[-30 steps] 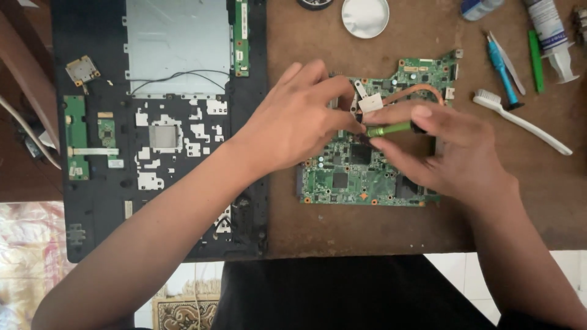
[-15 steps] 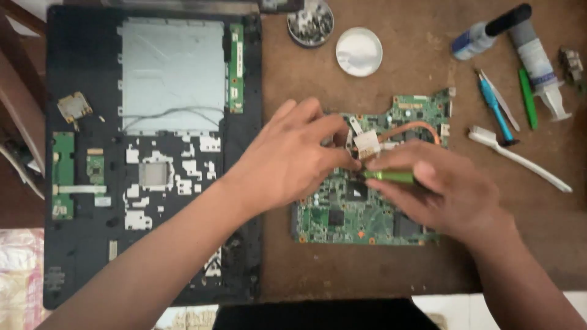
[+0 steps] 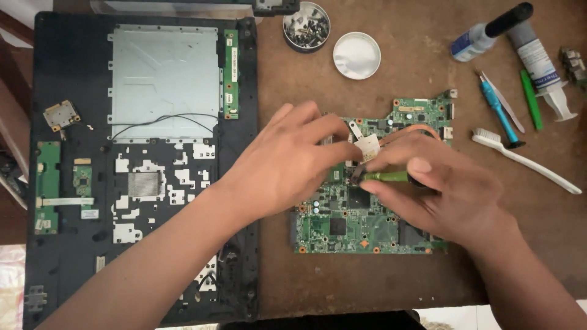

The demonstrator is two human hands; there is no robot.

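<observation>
Head view: a green laptop motherboard point(image 3: 373, 226) lies on the brown table point(image 3: 342, 269), at 3 o'clock of the opened black laptop base point(image 3: 73, 256). The left hand point(image 3: 287, 162) rests over the board's upper left, fingers pressed together around a small white connector point(image 3: 369, 148). The right hand point(image 3: 443, 189) pinches a green-handled tool point(image 3: 385, 176), its tip beside that connector. At 12 o'clock sit a tin of screws point(image 3: 306, 25) and its round lid point(image 3: 356, 55); at 3 o'clock, a white toothbrush point(image 3: 526, 162).

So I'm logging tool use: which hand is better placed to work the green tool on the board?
Right hand: it grips the green tool, tip on the circuit board. Left hand steadies there.
</observation>
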